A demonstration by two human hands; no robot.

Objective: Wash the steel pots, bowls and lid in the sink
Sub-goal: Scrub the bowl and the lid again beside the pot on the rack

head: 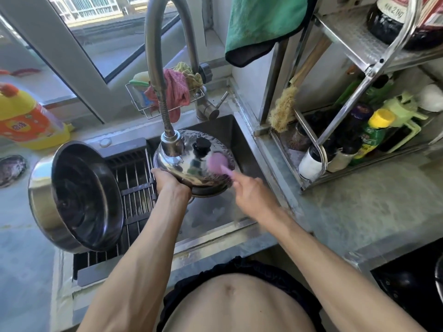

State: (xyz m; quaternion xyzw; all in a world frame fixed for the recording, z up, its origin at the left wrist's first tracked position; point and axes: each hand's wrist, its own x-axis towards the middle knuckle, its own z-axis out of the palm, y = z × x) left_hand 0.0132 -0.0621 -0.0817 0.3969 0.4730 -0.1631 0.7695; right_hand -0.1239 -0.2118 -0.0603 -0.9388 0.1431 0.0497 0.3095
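Note:
A steel lid (pixel 189 161) with a black knob (pixel 201 146) is held tilted over the sink (pixel 242 142), right under the faucet head (pixel 170 146). My left hand (pixel 169 182) grips the lid's near left rim. My right hand (pixel 249 194) holds a pink brush (pixel 219 162), blurred by motion, whose head lies on the lid's right side. A large steel pot (pixel 79 200) leans on its side on the black drain rack (pixel 134 185) at the left, its opening facing right.
A yellow and orange detergent bottle (pixel 26 116) lies on the left counter. A wire caddy (pixel 165 97) with cloths hangs behind the faucet. A green towel (pixel 261 25) hangs above. A steel shelf (pixel 354 111) with bottles and a bristle brush stands right of the sink.

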